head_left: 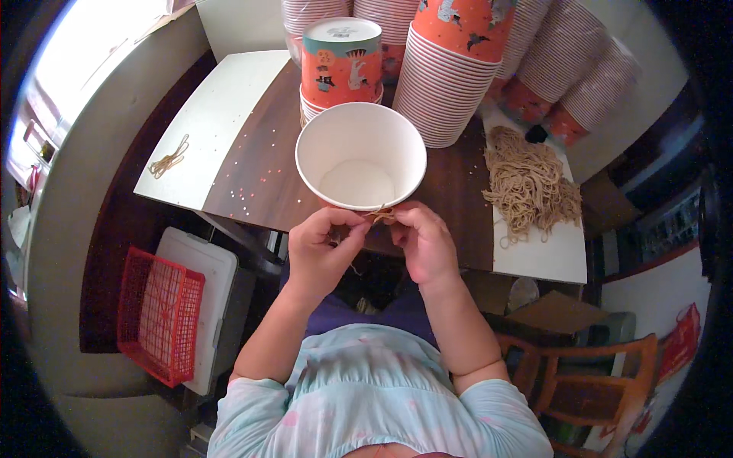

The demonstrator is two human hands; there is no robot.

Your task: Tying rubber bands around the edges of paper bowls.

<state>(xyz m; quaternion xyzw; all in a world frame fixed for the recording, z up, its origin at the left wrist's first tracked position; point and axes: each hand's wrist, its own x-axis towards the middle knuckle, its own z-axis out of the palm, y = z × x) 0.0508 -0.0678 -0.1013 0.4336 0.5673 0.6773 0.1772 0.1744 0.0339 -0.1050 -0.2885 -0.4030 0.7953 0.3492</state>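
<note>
A large white-lined paper bucket (360, 156) stands at the table's near edge with its mouth tipped toward me. Just at its near rim, a short length of tan cord (381, 216) is bunched between my two hands. My left hand (327, 244) pinches one side of the cord with thumb and forefinger. From the other side, my right hand (427, 238) grips it with curled fingers. How the cord meets the bucket's outer wall is hidden from here.
Behind the bucket are an upside-down orange paper bucket (342, 72) and a tall stack of buckets (444, 91). A heap of tan cord (531, 183) lies at right, a small cord bundle (169, 156) at left. A red plastic basket (160, 314) and wooden chair (588, 389) flank me.
</note>
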